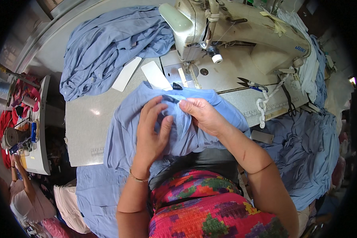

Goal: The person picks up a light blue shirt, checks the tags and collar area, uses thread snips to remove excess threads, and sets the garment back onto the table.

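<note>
A light blue garment (125, 115) lies bunched over the near edge of the sewing table and hangs toward my lap. My right hand (205, 117) is closed, thumb and forefinger pinching the garment's folded edge around an opening. Across the cloth to its left, my left hand (152, 129) rests with fingers loosely curved and thumb apart, gripping nothing that I can see. A small black tag (177, 86) shows at the garment's far edge, just in front of the sewing machine (186, 29). Whatever the left fingertips touch inside the folds is partly hidden.
Blue garments (107, 47) are heaped at the back left, with more cloth (297, 154) at right. White cards (156, 76) lie by the needle plate. Scissors (252, 84) and a braided white cord (261, 106) lie to the right. Another person's hands (16, 164) work at far left.
</note>
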A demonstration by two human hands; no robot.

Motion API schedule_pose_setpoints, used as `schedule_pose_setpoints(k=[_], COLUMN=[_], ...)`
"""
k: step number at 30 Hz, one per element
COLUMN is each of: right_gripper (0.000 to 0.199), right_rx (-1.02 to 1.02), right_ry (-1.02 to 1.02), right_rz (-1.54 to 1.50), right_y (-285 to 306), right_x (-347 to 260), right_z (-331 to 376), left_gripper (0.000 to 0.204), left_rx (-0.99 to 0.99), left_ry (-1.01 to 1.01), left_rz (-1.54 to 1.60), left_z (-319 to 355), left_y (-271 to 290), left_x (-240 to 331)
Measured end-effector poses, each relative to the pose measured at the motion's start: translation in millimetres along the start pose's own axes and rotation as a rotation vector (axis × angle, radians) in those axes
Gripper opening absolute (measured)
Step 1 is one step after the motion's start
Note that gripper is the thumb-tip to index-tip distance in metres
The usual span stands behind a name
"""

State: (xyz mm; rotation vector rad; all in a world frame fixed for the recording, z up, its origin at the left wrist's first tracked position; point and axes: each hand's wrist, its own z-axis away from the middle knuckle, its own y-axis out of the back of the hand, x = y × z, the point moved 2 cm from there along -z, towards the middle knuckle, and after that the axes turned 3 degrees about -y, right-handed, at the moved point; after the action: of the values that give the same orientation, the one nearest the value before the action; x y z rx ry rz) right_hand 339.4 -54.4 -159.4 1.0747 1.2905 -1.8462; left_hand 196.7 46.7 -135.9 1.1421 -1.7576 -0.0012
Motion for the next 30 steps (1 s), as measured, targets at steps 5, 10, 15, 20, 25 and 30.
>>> schedule_pose_setpoints(k=[5, 10, 15, 20, 25, 30], right_gripper=[0.029, 0.030, 0.030, 0.028, 0.028, 0.028], right_rx=[0.007, 0.031, 0.044, 0.068, 0.069, 0.080], right_ry=[0.024, 0.012, -0.034, -0.010, -0.013, -0.006], right_rz=[0.013, 0.076, 0.074, 0.027, -0.009, 0.006], right_y=[-8.1, -3.5, 2.5, -1.0, -11.9, -4.5], right_x=[-5.2, -0.6, 1.5, 2.4, -5.7, 1.4], right_z=[1.2, -0.1, -1.8, -2.3, 0.4, -3.1], left_gripper=[0.028, 0.025, 0.007, 0.012, 0.015, 0.018], left_rx=[0.044, 0.071, 0.134, 0.150, 0.139, 0.127], left_ry=[-0.144, -0.218, 0.063, 0.412, 0.465, 0.448], left_rz=[-0.170, -0.277, 0.097, 0.688, 1.006, 0.994], left_z=[2.9, 3.7, 7.6, 16.6, 17.8, 17.3], left_y=[-10.9, -21.7, -23.0, -20.9, -15.9, -13.4], left_x=[24.4, 22.9, 7.2, 2.8, -5.2, -4.2])
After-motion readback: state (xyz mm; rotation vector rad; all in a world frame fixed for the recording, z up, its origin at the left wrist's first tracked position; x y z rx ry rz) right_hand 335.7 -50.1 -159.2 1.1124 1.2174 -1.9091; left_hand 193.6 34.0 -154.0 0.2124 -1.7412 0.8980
